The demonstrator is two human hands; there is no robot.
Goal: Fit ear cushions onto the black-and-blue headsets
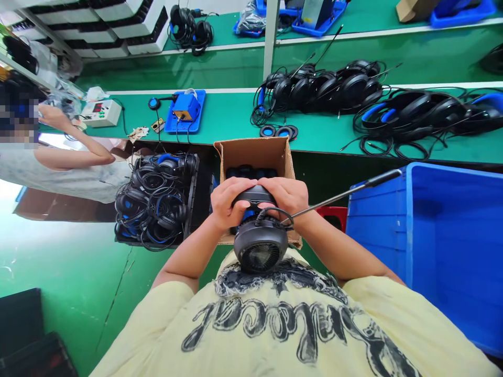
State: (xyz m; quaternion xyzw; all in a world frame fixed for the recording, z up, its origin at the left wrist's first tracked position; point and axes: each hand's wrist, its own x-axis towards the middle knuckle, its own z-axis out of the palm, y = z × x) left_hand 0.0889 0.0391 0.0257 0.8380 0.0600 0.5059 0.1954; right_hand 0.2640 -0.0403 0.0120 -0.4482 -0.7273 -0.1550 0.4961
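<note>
The black headset point(261, 245) is in front of our chest, over the near side of the open cardboard box point(255, 152). Our left hand point(231, 201) and right hand point(286, 196) both grip its far end, while its microphone boom point(334, 200) points out rightward.

Ahead of you, a long green workbench point(230, 112) spans the room, a pale post point(271, 42) standing at its far side; to your left, bright light whitens the glossy green floor point(78, 272).
</note>
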